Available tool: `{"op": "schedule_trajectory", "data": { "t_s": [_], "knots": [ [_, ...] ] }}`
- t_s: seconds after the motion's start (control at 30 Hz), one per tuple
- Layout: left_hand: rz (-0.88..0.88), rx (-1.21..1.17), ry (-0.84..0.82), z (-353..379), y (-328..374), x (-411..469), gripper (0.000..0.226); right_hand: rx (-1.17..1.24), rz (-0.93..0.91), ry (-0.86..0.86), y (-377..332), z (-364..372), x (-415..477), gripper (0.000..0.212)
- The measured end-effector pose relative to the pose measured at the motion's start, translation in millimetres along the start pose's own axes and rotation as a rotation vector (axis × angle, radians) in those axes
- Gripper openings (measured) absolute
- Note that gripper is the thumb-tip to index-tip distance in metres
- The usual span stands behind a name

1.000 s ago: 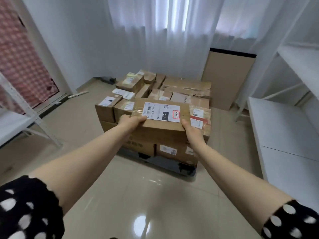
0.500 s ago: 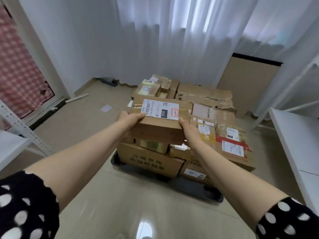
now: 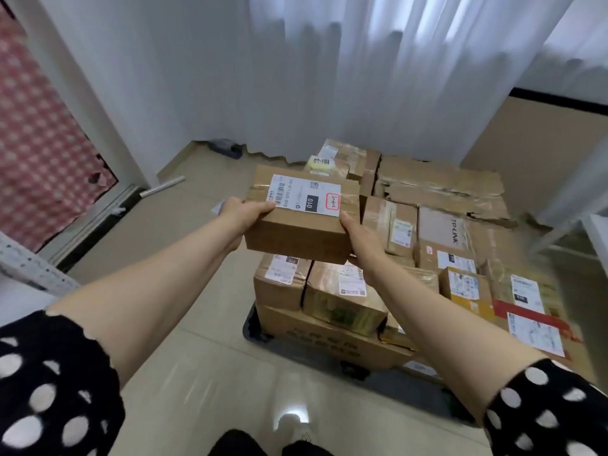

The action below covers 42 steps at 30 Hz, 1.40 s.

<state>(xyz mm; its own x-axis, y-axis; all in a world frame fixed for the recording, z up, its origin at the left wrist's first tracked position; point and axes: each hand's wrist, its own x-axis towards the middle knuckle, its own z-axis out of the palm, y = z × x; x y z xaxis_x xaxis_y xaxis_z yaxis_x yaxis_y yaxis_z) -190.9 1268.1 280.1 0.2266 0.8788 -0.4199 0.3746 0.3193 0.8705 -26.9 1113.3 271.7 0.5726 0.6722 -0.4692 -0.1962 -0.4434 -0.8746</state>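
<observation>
Since the earlier frame we have carried the labelled box [image 3: 297, 236] toward 9 o'clock, over the near-left corner of the parcel stack [image 3: 342, 299]. Our left hand [image 3: 245, 213] and right hand [image 3: 362, 240] clamp opposite sides, fingers [image 3: 261, 208] curled round the edges, so it stays level, label up.

The fingers of the left hand [image 3: 244, 213] and right hand [image 3: 362, 240] disappear beneath the brown cardboard box [image 3: 296, 240], its white shipping label [image 3: 306, 196] carries print too small to read, and stacked cardboard parcels [image 3: 342, 301] hide most of the dark flat trolley [image 3: 404, 388].
</observation>
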Motion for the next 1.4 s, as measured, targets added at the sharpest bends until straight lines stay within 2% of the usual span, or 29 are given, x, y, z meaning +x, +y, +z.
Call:
{"op": "schedule_trajectory", "data": {
  "t_s": [0.07, 0.2, 0.33, 0.47, 0.57, 0.9, 1.1, 1.4],
  "knots": [
    [0.011, 0.002, 0.005, -10.9, 9.6, 25.9, 0.063, -0.005, -0.003, 0.008, -10.7, 20.3, 19.8, 0.056],
    [0.007, 0.015, 0.000, -32.0, 28.5, 80.8, 0.064, 0.027, 0.018, 0.023, -33.5, 56.3, 56.0, 0.045],
    [0.030, 0.020, -0.081, -51.6, 47.4, 142.3, 0.063, 0.050, 0.002, 0.111, -55.9, 97.2, 95.5, 0.048],
    [0.037, 0.042, -0.123, -82.0, 62.3, 195.3, 0.070, 0.080, -0.009, 0.213, -78.5, 150.2, 127.9, 0.053],
    [0.037, 0.039, -0.182, -103.4, 73.5, 230.4, 0.077, 0.076, -0.028, 0.237, -92.3, 180.4, 144.4, 0.049],
    [0.045, 0.057, -0.250, -113.0, 109.4, 333.6, 0.077, 0.076, -0.007, 0.290, -135.1, 221.3, 228.5, 0.058],
    [0.068, 0.064, -0.238, -82.8, 144.4, 425.8, 0.059, 0.071, -0.018, 0.329, -165.4, 230.2, 330.1, 0.057],
    [0.077, 0.132, -0.316, 41.3, 234.1, 571.5, 0.055, 0.169, 0.081, 0.392, -213.6, 165.9, 508.8, 0.051]
  ]
}}
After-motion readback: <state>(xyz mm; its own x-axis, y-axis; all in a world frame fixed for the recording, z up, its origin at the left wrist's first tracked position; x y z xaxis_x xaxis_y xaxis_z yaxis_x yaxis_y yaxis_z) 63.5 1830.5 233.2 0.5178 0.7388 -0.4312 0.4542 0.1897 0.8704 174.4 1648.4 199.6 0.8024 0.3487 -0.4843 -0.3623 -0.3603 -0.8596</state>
